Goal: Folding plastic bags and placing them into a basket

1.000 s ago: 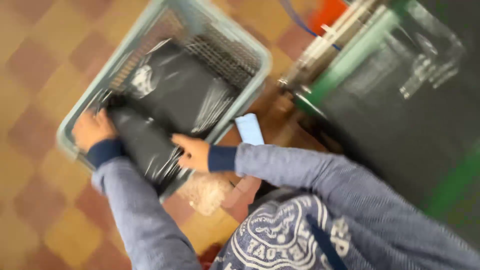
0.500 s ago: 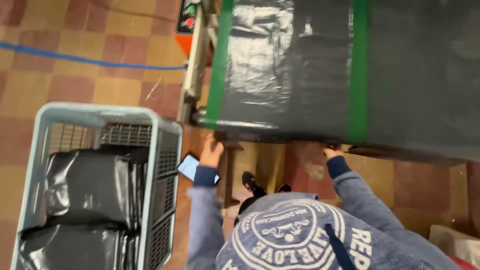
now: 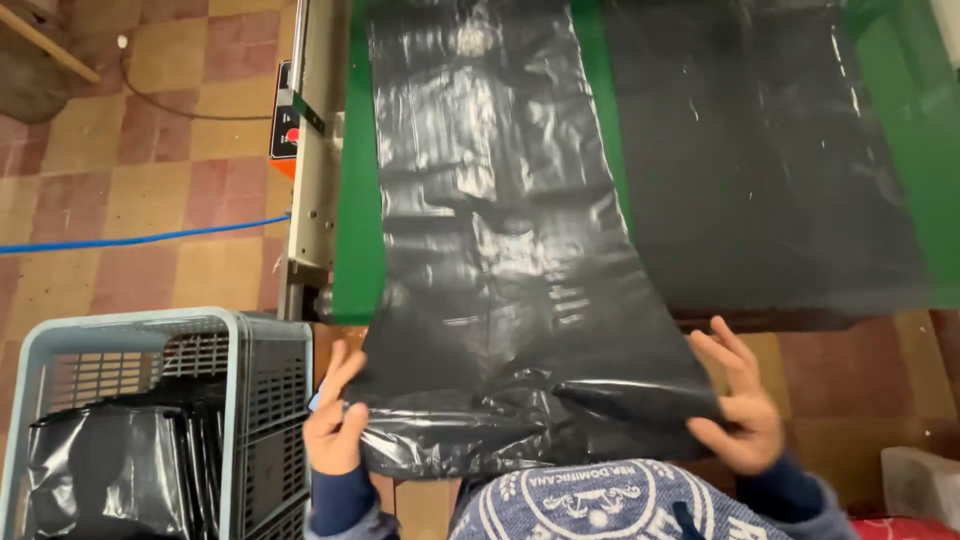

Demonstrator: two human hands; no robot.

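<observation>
1. Head view, the step in hand: both hands are gripping the near edge of a black bag (image 3: 510, 290) that is lying along the green belt (image 3: 358, 240) and hanging off its end toward the person. To do this well, I judge both corners should be pulled evenly, so the thin film is not skewing or bunching; the edge between the fingers is already puckering, so a firmer, wider pinch would help.

2. Head view, left hand (image 3: 335, 425): it is pinching the bag's left corner, thumb on top and fingers (image 3: 340, 365) pointing up beside the film, closed on the plastic. The wrist is sitting low, sleeve just at the frame's bottom edge.

3. Head view, right hand (image 3: 740, 400): it is holding the right corner, fingers (image 3: 725, 350) spreading loosely upward past the edge. The thumb looks to be pressing the film, but the grip is lighter than the left one.

4. Head view, surroundings: left of the left fingers, a pale crate (image 3: 160, 420) is standing on the tiled floor (image 3: 120, 150), holding more black bags. A second black sheet (image 3: 760, 160) is lying on the belt above the right fingers. A blue cable (image 3: 130, 240) is running across the floor, well apart from the hands.
</observation>
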